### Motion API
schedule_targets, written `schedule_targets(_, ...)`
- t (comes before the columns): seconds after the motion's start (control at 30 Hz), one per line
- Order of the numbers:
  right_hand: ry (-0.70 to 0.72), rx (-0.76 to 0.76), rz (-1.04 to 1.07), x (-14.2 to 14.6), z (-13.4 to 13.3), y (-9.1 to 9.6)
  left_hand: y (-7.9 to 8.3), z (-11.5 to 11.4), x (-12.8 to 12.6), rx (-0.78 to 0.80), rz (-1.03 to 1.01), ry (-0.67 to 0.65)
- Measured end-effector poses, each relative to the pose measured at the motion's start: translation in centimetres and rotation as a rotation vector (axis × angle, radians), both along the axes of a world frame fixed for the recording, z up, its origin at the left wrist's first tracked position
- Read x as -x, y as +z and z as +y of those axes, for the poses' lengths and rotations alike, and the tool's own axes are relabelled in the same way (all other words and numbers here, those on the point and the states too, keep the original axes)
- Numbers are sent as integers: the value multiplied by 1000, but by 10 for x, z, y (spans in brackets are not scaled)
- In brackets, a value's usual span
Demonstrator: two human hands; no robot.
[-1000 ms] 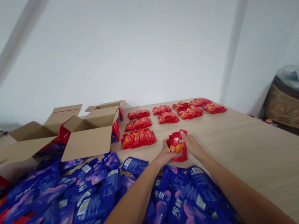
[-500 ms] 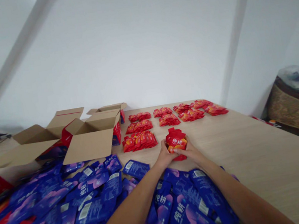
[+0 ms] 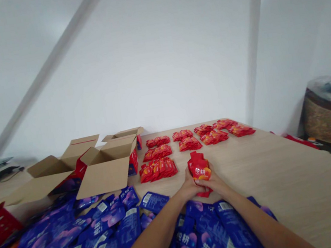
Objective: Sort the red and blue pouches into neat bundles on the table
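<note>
A pale wood-grain table against a white wall — and at left, 3 flap-open cardboard boxes, their bottoms out of sight! Left hand and right hand, fingers closed, grip a stack of red pouches — right there, just beyond the heaped blue pouches.

two hands, one red bundle, nine red pouch piles, at least three boxes, many blue pouches

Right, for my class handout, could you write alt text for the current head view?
A person's left hand and right hand grip a bunch of red pouches at a pale wood-grain table. Loose blue pouches spread nearer and leftward; grouped red pouches lie beyond, with open cardboard boxes to their left.
</note>
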State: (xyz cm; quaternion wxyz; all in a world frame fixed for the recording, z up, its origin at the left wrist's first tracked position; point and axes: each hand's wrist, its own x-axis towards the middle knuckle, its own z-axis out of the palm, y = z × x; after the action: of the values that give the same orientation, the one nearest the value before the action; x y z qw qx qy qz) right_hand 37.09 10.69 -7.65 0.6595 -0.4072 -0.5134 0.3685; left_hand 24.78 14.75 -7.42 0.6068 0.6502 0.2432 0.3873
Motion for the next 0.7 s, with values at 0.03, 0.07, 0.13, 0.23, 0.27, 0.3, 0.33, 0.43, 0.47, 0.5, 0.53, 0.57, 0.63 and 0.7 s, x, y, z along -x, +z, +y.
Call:
schedule_targets(0.03, 3, -2, 5, 0, 1, -2, -1, 0, 3, -16, 11, -8)
schedule_targets(0.07, 5, -3, 7, 0, 3, -4, -2, -1, 5, -40, 25, -3)
schedule_targets(0.13, 4, 2, -4, 0, 5, -6, -2, -2, 7, -79, 39, 26)
schedule_targets(0.23, 14, 35, -55, -4, 6, -4, -4, -5, 5, -90, 16, 100)
schedule_targets(0.27, 18, 47, -77, -5, 6, -3, -5, -6, 3, -85, 2, 127)
schedule_targets(0.3, 18, 54, -97, -6, 5, -2, -6, -6, 0, -75, -13, 155)
schedule_targets(0.33, 9, 56, -117, -7, 5, -2, -7, -6, -3, -59, -25, 182)
schedule_targets(0.43, -92, 43, -137, -9, 5, -1, -6, -4, -11, 34, -21, 233)
schedule_targets(0.47, -134, 36, -128, -10, 6, -2, -4, -3, -13, 81, -1, 232)
schedule_targets(0.5, -171, 30, -117, -10, 8, -2, 0, -2, -15, 130, 26, 223)
schedule_targets(0.53, -200, 26, -104, -10, 10, -3, 4, -2, -16, 176, 53, 210)
schedule_targets(0.57, -226, 28, -91, -10, 12, -3, 9, -2, -17, 215, 75, 199)
schedule_targets(0.63, -268, 42, -71, -10, 16, -1, 21, -3, -19, 256, 94, 175)
schedule_targets(0.7, -295, 29, -60, -10, 15, 2, 32, -7, -20, 234, 48, 129)
